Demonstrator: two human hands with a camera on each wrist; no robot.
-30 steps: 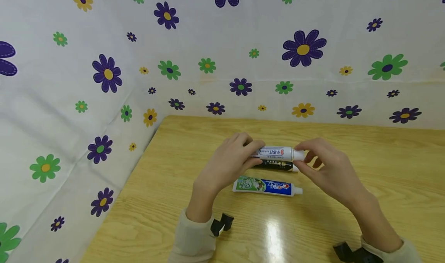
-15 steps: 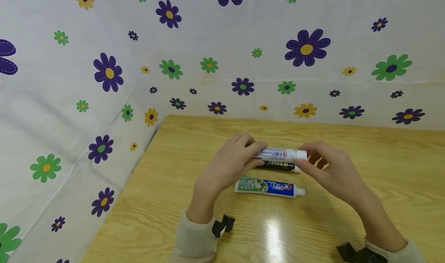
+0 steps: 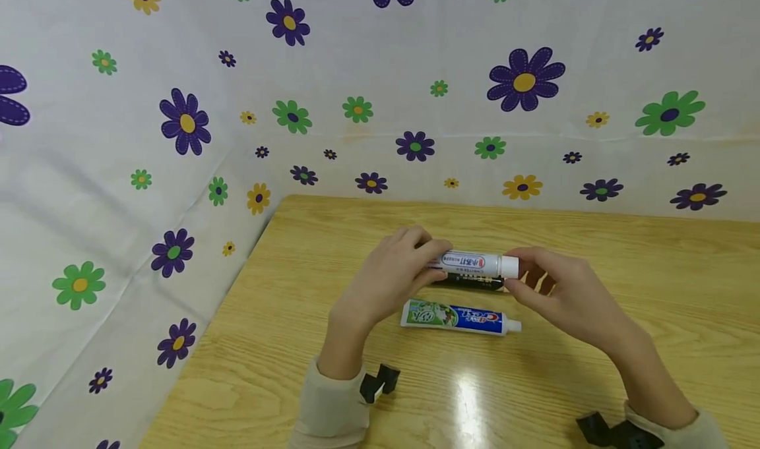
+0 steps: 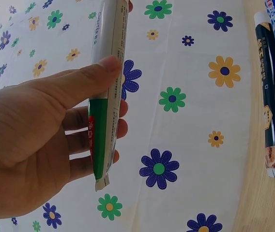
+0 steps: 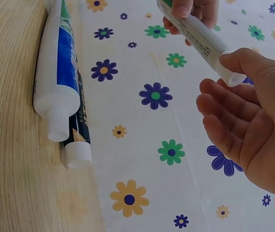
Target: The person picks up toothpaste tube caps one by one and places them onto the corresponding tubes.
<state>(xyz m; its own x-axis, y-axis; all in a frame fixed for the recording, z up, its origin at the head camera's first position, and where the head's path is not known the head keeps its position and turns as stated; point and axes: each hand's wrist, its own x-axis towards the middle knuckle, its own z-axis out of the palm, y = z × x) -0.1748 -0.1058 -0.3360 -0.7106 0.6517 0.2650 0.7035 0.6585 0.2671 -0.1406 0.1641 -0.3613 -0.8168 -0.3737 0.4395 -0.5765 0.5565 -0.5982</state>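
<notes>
A white-and-green toothpaste tube [image 3: 469, 263] is raised off the table, lying roughly level in the head view. My left hand [image 3: 386, 277] grips its body near the flat end, thumb on the near side and fingers behind, as the left wrist view shows. At the other end, my right hand [image 3: 564, 297] pinches the white cap [image 3: 509, 267], its thumb [image 5: 246, 60] on the near side. The cap is still on the tube's end. Below the held tube, a black toothpaste tube [image 3: 475, 282] lies partly hidden. Nearer the person is a blue-and-green toothpaste tube [image 3: 457, 317].
The wood-grain table [image 3: 285, 396] carries the two lying tubes, their caps pointing right. A white cloth with flowers [image 3: 332, 53] hangs behind the table and along its left side. Black straps [image 3: 380, 383] sit at both wrists.
The held tube has shifted slightly left since half a second ago. My right fingers have changed position a little on the cap, leaving more of it visible. The two lying tubes stay put.
</notes>
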